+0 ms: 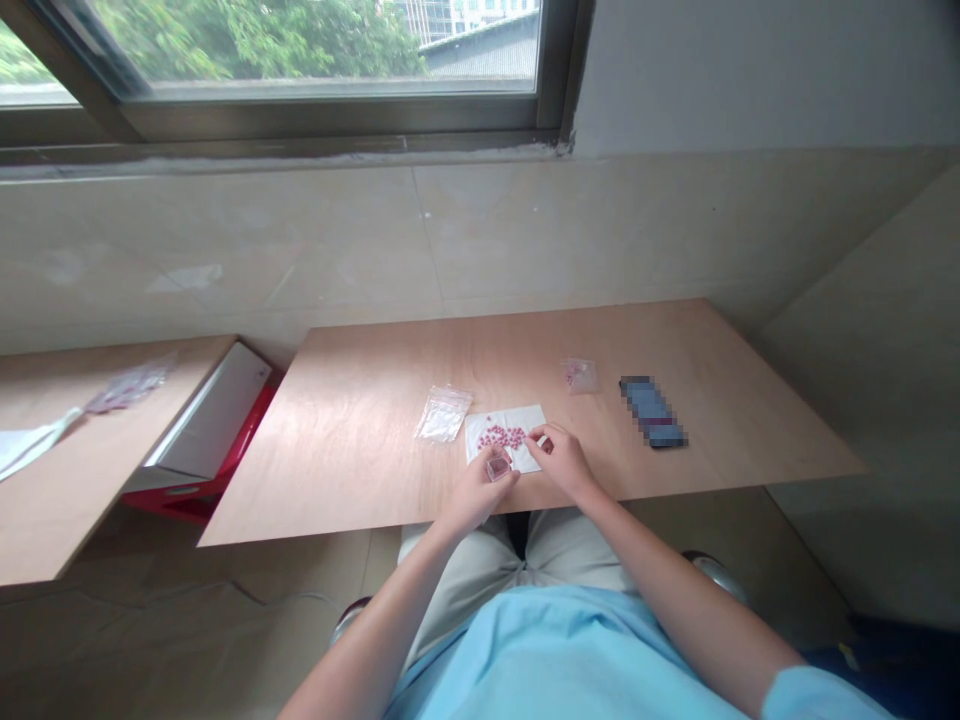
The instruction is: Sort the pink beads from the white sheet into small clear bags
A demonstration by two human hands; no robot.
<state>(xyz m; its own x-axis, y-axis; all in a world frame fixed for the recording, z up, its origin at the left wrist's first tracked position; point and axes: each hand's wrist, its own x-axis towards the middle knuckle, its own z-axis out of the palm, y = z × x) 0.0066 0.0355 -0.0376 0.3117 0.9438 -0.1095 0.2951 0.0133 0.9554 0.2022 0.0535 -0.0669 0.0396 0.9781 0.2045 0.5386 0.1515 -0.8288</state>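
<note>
A white sheet of paper (476, 434) lies near the front edge of the wooden table (360, 420), with several small pink beads (503, 436) heaped on it. My left hand (478, 490) is closed around a small clear container (498, 466) with pink inside, just below the beads. My right hand (564, 458) rests at the sheet's right edge, its fingertips pinched together beside the beads; whether a bead is between them is too small to tell.
A clear plastic bag (444, 412) lies left of the sheet. A smaller bag with pink bits (580, 375) and a dark phone (652, 411) lie to the right. A second table (82, 460) and a white and red box (206, 430) stand at the left.
</note>
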